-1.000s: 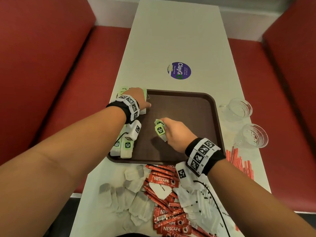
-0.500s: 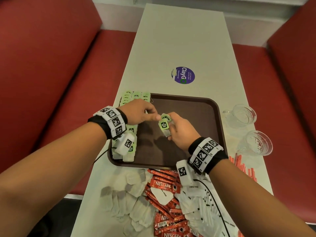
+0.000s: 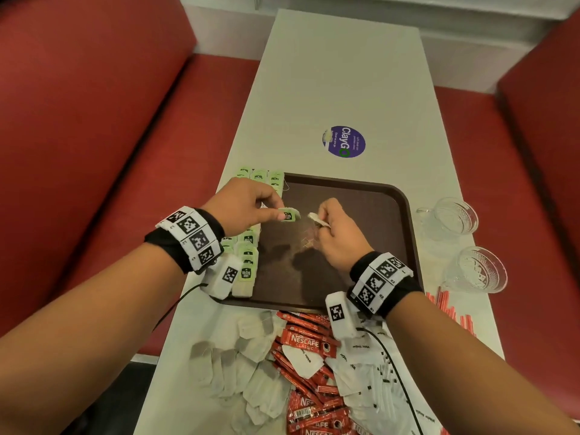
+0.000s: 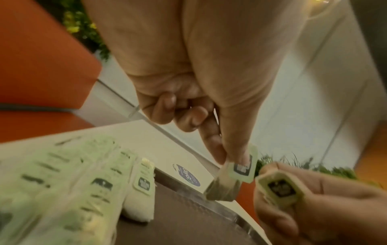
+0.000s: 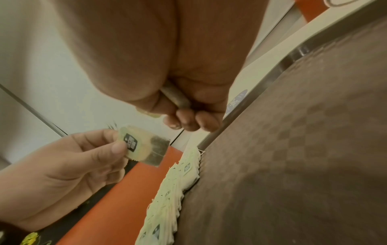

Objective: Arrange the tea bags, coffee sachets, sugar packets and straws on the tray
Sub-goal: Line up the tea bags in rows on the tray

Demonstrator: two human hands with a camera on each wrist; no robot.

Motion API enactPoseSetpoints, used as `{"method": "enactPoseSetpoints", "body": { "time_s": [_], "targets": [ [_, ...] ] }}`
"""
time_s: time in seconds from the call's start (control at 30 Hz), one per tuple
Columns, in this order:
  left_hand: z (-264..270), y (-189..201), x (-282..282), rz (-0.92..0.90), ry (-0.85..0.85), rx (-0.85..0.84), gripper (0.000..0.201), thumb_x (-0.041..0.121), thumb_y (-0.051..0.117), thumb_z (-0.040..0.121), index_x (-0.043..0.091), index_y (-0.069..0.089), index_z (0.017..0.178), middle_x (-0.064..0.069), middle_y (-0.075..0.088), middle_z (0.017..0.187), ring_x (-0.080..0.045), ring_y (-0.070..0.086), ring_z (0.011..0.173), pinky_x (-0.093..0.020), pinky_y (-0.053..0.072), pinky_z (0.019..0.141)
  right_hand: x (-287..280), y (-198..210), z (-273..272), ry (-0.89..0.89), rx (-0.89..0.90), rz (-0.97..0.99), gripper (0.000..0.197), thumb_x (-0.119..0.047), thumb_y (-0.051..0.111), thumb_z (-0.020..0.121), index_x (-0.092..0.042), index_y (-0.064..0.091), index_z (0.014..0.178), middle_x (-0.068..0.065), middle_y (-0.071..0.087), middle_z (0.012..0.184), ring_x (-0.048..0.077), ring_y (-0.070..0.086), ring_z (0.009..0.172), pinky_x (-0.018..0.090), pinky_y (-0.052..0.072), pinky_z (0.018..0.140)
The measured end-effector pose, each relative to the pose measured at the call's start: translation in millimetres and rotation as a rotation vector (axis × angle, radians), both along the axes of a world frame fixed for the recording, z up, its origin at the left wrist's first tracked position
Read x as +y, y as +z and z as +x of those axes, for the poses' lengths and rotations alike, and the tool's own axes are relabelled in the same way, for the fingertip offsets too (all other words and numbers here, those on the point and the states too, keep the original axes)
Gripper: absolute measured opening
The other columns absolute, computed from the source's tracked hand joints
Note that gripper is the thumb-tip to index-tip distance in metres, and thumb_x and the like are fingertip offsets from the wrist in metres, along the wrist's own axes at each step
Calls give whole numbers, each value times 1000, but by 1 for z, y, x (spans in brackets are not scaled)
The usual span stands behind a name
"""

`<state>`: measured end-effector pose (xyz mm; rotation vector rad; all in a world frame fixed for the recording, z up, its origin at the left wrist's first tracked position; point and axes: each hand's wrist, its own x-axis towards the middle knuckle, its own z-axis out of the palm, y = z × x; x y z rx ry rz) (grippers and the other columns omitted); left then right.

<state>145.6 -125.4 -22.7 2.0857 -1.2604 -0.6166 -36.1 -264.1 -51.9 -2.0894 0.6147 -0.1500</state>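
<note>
Over the brown tray (image 3: 361, 196), my left hand (image 3: 280, 214) pinches a green-tagged tea bag (image 3: 289, 215) between thumb and forefinger; the left wrist view shows this tea bag (image 4: 234, 174) hanging from the fingertips. Just to its right, my right hand (image 3: 319, 216) grips another tea bag (image 3: 316, 220), whose tag (image 4: 279, 187) faces the left wrist camera. A row of tea bags (image 3: 248, 249) lies along the tray's left edge. Loose tea bags (image 3: 238, 368), red coffee sachets (image 3: 306, 340) and white sugar packets (image 3: 373, 372) are piled in front of the tray. Red straws (image 3: 448, 309) lie to the right.
Two clear glass cups (image 3: 452, 215) (image 3: 480, 268) stand on the table right of the tray. A purple sticker (image 3: 344, 141) sits beyond it. Red bench seats flank the narrow white table (image 3: 339, 73). The tray's middle and right side are bare.
My left hand left the tea bag row, met the right hand over the tray and took one tea bag from it. The hands have now drawn slightly apart.
</note>
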Motion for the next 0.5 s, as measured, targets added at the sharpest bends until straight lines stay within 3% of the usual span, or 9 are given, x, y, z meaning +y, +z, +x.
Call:
{"method": "enactPoseSetpoints", "body": {
  "time_s": [0.03,0.13,0.23,0.37,0.5],
  "targets": [
    [-1,3,1,8,-29,-50,8,29,79,83,23,75,84,36,56,61,0,43,52,-13,31,53,1,1,2,9,2,-5,20,-3,45,92,-21,42,100,14,64,83,25,54,64,39,46,62],
    [-5,10,2,24,-112,-150,5,29,75,87,24,74,89,44,51,63,0,44,53,-10,30,51,6,3,12,46,8,-15,32,-11,54,90,-23,48,118,2,65,96,19,62,76,32,49,70],
    [-5,13,1,3,-139,-179,4,28,73,89,25,73,91,45,50,63,2,44,54,-10,29,51,9,0,20,82,-11,-105,19,-20,63,90,-21,62,109,-4,66,90,16,62,80,31,49,72],
    [-2,10,-2,-2,-142,-177,3,28,71,90,25,71,89,40,53,64,4,46,56,-10,30,53,11,-6,26,105,-15,-127,3,-22,63,93,-21,64,96,-8,61,78,16,58,76,32,46,70],
    [14,-6,-9,53,-29,-166,6,29,71,90,24,69,91,17,64,75,2,52,64,-15,37,62,8,-3,24,84,47,-147,17,-24,61,94,-21,57,110,-1,66,92,19,61,79,32,48,71]
  ]
}}
